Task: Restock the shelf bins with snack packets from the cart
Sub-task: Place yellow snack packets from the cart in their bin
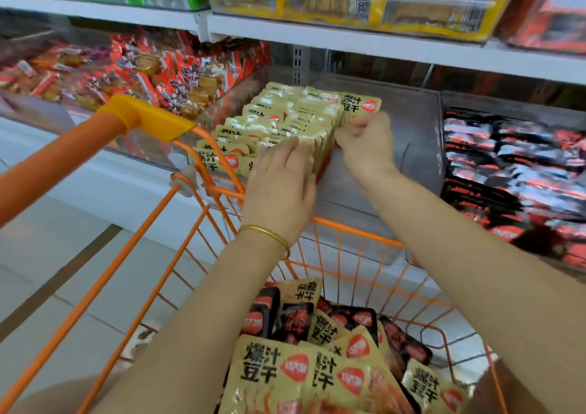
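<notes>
A clear plastic shelf bin [412, 134] holds rows of upright yellow snack packets [279, 115] in its left half. My left hand [279, 185], with a gold bangle on the wrist, lies flat with straight fingers against the near end of the right-hand row. My right hand [364, 140] pinches the lower edge of one yellow packet [361, 106] standing at the right side of the rows. The orange wire cart [348, 232] sits below my arms, with more yellow packets [304, 372] and black ones [285, 315] heaped inside.
The bin to the left holds red packets [152, 74]; the one to the right holds black-and-red packets [513, 166]. A white shelf board [348, 42] runs overhead with boxed goods. The cart's orange handle [104, 134] crosses the left side above the pale floor.
</notes>
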`<state>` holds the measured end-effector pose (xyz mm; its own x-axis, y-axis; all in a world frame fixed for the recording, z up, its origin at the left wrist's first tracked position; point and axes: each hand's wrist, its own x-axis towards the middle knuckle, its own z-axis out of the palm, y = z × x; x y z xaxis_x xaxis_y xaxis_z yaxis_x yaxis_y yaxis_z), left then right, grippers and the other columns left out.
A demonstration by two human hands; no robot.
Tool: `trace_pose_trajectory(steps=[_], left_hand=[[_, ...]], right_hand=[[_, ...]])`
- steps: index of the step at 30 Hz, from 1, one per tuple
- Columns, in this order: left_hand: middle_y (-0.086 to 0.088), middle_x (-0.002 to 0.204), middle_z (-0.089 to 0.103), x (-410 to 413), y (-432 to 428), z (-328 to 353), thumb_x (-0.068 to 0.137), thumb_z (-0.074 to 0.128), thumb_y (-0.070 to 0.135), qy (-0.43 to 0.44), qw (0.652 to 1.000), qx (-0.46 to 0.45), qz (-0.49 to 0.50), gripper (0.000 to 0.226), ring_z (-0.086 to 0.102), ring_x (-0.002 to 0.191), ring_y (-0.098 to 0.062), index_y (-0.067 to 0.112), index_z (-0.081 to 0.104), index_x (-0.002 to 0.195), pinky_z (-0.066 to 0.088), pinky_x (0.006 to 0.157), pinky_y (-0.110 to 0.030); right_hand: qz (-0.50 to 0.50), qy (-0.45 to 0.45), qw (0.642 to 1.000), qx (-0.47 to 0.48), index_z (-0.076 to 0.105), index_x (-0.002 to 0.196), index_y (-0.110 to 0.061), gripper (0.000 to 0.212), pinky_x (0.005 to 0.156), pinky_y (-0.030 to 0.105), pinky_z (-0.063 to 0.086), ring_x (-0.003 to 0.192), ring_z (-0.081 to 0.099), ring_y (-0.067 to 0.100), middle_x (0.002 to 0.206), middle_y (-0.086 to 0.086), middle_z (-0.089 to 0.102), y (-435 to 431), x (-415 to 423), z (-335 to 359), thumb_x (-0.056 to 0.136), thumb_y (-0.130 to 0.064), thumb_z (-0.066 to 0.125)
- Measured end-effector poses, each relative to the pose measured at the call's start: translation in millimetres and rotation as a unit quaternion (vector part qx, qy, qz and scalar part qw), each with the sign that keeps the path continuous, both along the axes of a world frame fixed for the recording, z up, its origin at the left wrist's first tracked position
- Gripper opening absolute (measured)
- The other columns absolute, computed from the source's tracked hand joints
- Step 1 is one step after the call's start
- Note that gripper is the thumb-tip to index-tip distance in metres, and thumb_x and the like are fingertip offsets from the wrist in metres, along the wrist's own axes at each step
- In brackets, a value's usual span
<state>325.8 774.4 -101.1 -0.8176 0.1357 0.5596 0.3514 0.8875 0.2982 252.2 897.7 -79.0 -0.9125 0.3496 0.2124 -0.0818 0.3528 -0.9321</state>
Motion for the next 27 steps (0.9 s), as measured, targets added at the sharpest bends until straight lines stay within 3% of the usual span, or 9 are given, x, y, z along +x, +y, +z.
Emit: trace_pose_trajectory(steps=[3, 7, 10, 13, 16, 18, 20, 24, 27], left_hand=[[-0.015, 0.123, 0.058, 19, -6, 5, 0.082, 0.043, 0.016, 0.038, 0.999, -0.012, -0.013, 0.038, 0.051, 0.113, -0.034, 0.004, 0.061, 0.113, 0.038, 0.099, -0.046], [-0.010, 0.118, 0.059, 41, -8, 1, 0.080, 0.044, 0.016, 0.068, 0.998, -0.020, 0.001, 0.034, 0.053, 0.108, -0.034, 0.009, 0.063, 0.108, 0.038, 0.091, -0.044], [-0.009, 0.119, 0.058, 47, -8, -6, 0.079, 0.044, 0.014, 0.073, 0.997, -0.018, 0.006, 0.035, 0.050, 0.107, -0.032, 0.010, 0.062, 0.109, 0.035, 0.088, -0.042], [-0.009, 0.120, 0.058, 49, -6, -7, 0.080, 0.045, 0.012, 0.072, 0.997, -0.008, -0.003, 0.034, 0.047, 0.109, -0.030, 0.010, 0.061, 0.111, 0.034, 0.088, -0.041], [-0.009, 0.121, 0.058, 51, -7, -8, 0.081, 0.048, 0.008, 0.078, 0.997, -0.002, -0.008, 0.034, 0.046, 0.111, -0.028, 0.010, 0.061, 0.111, 0.034, 0.090, -0.040], [-0.009, 0.120, 0.057, 53, -8, -8, 0.079, 0.048, 0.007, 0.076, 0.997, 0.003, -0.008, 0.035, 0.045, 0.112, -0.026, 0.010, 0.061, 0.111, 0.034, 0.091, -0.040], [-0.009, 0.120, 0.057, 53, -8, -6, 0.078, 0.047, 0.007, 0.070, 0.997, 0.008, -0.006, 0.036, 0.045, 0.111, -0.025, 0.010, 0.062, 0.110, 0.033, 0.091, -0.039], [-0.010, 0.119, 0.058, 54, -7, -5, 0.078, 0.045, 0.008, 0.064, 0.998, 0.016, -0.009, 0.036, 0.047, 0.109, -0.028, 0.009, 0.062, 0.109, 0.034, 0.090, -0.039], [-0.009, 0.117, 0.058, 56, -4, -5, 0.079, 0.044, 0.008, 0.065, 0.997, 0.020, -0.022, 0.036, 0.050, 0.107, -0.029, 0.009, 0.063, 0.109, 0.037, 0.087, -0.041]], right_hand=[[0.144, 0.035, 0.989, 0.004, 0.044, 0.077, -0.027, 0.033, 0.063, 0.025, 0.045, 0.076, 0.053, 0.016, 0.084, 0.000, 0.053, 7, 79, 9, 0.085, 0.003, 0.055], [0.336, -0.144, 0.924, 0.116, 0.051, 0.077, -0.020, 0.025, 0.044, 0.013, 0.040, 0.055, 0.059, 0.015, 0.071, 0.004, 0.061, 17, 130, -17, 0.087, 0.002, 0.049], [0.399, -0.190, 0.845, 0.301, 0.059, 0.094, -0.016, 0.017, 0.054, 0.020, 0.045, 0.075, 0.065, 0.025, 0.085, 0.004, 0.062, 21, 141, -45, 0.092, -0.004, 0.047], [0.377, -0.156, 0.766, 0.497, 0.052, 0.129, -0.022, 0.046, 0.060, 0.028, 0.036, 0.090, 0.059, 0.028, 0.103, 0.008, 0.060, 21, 144, -69, 0.092, 0.004, 0.042], [0.379, -0.118, 0.721, 0.568, 0.043, 0.138, -0.030, 0.061, 0.054, 0.028, 0.035, 0.098, 0.059, 0.030, 0.111, 0.008, 0.062, 17, 143, -93, 0.090, 0.007, 0.044], [0.389, -0.080, 0.717, 0.573, 0.046, 0.134, -0.031, 0.060, 0.061, 0.033, 0.048, 0.093, 0.061, 0.029, 0.099, 0.005, 0.063, 15, 139, -109, 0.088, 0.006, 0.049], [0.378, -0.053, 0.719, 0.581, 0.053, 0.125, -0.030, 0.050, 0.064, 0.035, 0.052, 0.086, 0.062, 0.027, 0.086, 0.002, 0.061, 14, 137, -118, 0.087, 0.002, 0.053], [0.379, 0.004, 0.699, 0.606, 0.057, 0.083, -0.017, 0.019, 0.048, 0.028, 0.030, 0.067, 0.053, 0.027, 0.064, 0.001, 0.040, 13, 138, -101, 0.081, 0.002, 0.056], [0.381, 0.054, 0.684, 0.620, 0.037, 0.066, -0.016, 0.033, 0.044, 0.025, 0.008, 0.049, 0.026, 0.020, 0.057, -0.001, 0.021, 18, 143, -80, 0.063, 0.009, 0.058]])
